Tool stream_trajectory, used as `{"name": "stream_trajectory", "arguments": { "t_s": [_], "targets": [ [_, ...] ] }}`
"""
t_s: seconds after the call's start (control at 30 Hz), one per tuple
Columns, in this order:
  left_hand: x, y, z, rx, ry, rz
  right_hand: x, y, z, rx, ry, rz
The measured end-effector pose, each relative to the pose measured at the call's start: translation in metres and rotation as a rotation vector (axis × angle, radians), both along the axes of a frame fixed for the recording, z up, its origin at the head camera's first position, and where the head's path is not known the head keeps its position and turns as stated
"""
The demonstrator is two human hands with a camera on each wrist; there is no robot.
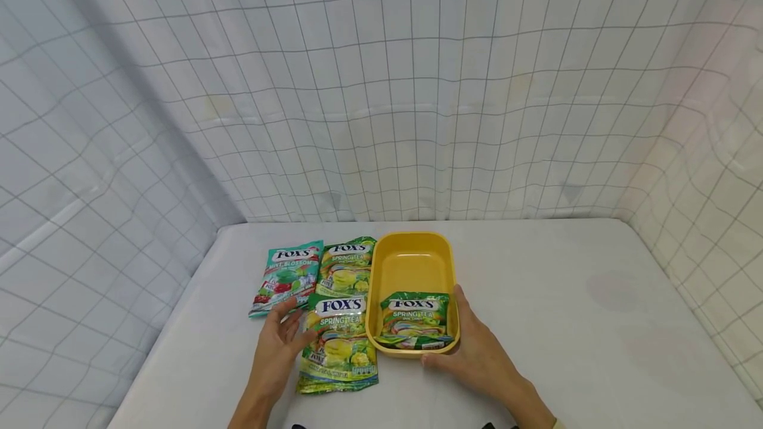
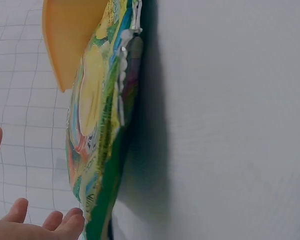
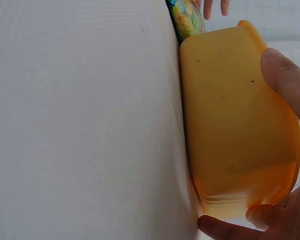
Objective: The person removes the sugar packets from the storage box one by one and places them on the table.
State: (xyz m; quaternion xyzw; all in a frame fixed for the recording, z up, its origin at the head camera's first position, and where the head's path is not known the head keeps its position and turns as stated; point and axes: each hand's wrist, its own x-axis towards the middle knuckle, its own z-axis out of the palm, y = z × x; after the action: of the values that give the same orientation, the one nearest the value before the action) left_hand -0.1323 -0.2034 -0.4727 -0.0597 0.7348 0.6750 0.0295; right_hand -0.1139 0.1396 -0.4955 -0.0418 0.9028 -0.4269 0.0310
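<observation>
My right hand holds the yellow plastic tray by its near right corner, thumb along the front wall and fingers along the side. The right wrist view shows the tray's outer wall between thumb and fingers. Inside the tray, at its near end, lies a green candy bag marked Spring Tea. My left hand hovers with loosely spread fingers by the left edge of another Spring Tea bag. In the left wrist view its fingertips are right at that bag's end.
Behind the near bag lie a further Spring Tea bag and a turquoise Mint Blossom bag, side by side left of the tray. All sit on a white table, with grid-patterned white sheets hanging behind and at both sides.
</observation>
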Motion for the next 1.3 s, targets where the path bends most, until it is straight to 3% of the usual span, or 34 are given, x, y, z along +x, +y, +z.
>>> {"name": "stream_trajectory", "arguments": {
  "t_s": [0.3, 0.6, 1.3],
  "targets": [
    [0.002, 0.006, 0.008, 0.05, 0.055, -0.009, 0.001, 0.001, -0.001, -0.003, 0.025, 0.009],
    [0.002, 0.023, 0.019, 0.118, 0.139, -0.083, 0.0, 0.001, -0.002, 0.011, 0.012, 0.002],
    [-0.001, 0.06, 0.033, 0.147, 0.096, -0.178, 0.001, 0.002, -0.004, 0.017, 0.017, 0.009]
  ]
}}
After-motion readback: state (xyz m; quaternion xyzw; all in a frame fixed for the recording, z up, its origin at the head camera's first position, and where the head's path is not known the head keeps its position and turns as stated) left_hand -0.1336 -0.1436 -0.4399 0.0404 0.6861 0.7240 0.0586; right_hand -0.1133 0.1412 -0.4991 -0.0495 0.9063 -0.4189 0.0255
